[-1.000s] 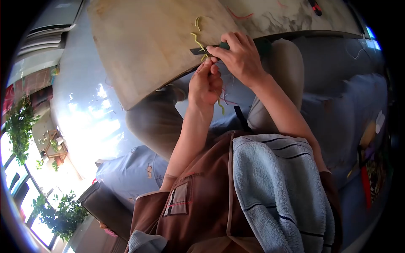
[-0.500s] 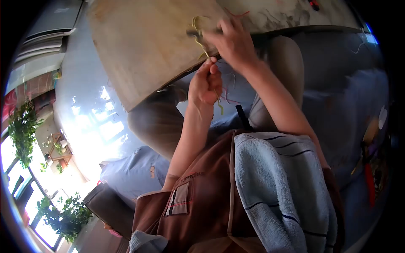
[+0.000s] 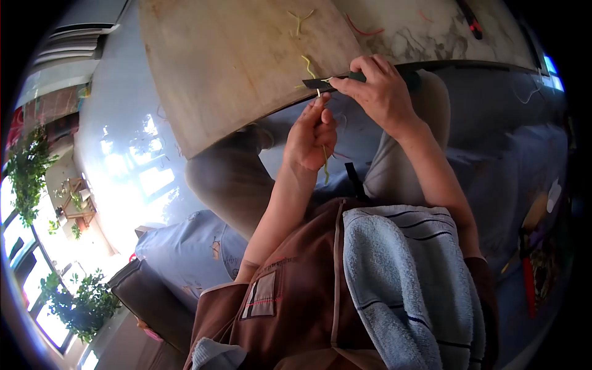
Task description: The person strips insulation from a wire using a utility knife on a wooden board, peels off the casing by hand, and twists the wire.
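My left hand (image 3: 311, 132) is closed, thumb and finger pinching a thin yellow-green strand, wire or cord. Its pale tip (image 3: 319, 93) sticks up from the pinch, while the yellow-green tail (image 3: 326, 166) hangs below the palm. My right hand (image 3: 382, 95) is wrapped round a knife with a dark flat blade (image 3: 314, 84); most of the handle is hidden. The right thumb lies by the blade, near a bit of yellow strand. Blade and pale tip are close together at the board's edge; whether they touch, I cannot tell.
A worn wooden board (image 3: 216, 74) lies before my knees. On it are yellow-green scraps (image 3: 300, 21) and a red strand (image 3: 365, 31). A red and black tool (image 3: 473, 26) lies at the far right. A blue towel (image 3: 394, 265) rests on my brown apron (image 3: 296, 296).
The knife and my right hand have come down towards my left fingertips. A pale tip now shows above the left pinch, where a long yellow-green strand ran upward. The view has shifted slightly.
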Demonstrator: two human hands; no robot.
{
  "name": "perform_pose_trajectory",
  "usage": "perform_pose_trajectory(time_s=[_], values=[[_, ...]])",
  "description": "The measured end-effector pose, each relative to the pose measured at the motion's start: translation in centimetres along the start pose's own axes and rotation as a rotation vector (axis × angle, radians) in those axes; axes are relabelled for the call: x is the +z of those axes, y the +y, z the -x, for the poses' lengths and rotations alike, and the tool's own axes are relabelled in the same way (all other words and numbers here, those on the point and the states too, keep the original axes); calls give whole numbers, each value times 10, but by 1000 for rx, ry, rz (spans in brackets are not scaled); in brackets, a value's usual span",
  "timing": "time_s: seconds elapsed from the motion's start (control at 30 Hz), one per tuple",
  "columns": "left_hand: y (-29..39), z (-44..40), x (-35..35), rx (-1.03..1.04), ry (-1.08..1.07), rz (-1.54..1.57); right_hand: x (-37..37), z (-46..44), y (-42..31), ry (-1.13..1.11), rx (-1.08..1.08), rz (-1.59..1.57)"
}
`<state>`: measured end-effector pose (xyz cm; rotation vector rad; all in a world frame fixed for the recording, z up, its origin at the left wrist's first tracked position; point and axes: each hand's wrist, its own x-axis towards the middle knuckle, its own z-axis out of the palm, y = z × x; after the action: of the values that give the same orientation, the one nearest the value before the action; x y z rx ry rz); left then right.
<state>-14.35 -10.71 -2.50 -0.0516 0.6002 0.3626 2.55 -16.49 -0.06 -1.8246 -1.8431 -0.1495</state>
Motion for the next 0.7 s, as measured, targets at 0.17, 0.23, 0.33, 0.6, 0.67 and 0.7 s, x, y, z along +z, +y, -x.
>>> perform_pose_trajectory(time_s=[0.17,0.23,0.33,0.6,0.67,0.7], values=[[-17,3,40,301,354,-405,0,-1,0,23,-4,-60],[-14,-4,28,336,283,-463,2,-2,0,25,-1,-71],[-8,-7,13,293,179,-420,2,-3,-1,22,3,-66],[-11,-11,6,288,175,-372,8,2,-7,45,46,-55],[-12,-12,5,302,171,-360,10,2,-9,57,59,-47],[-13,-13,5,311,170,-353,12,2,-10,71,62,-50]])
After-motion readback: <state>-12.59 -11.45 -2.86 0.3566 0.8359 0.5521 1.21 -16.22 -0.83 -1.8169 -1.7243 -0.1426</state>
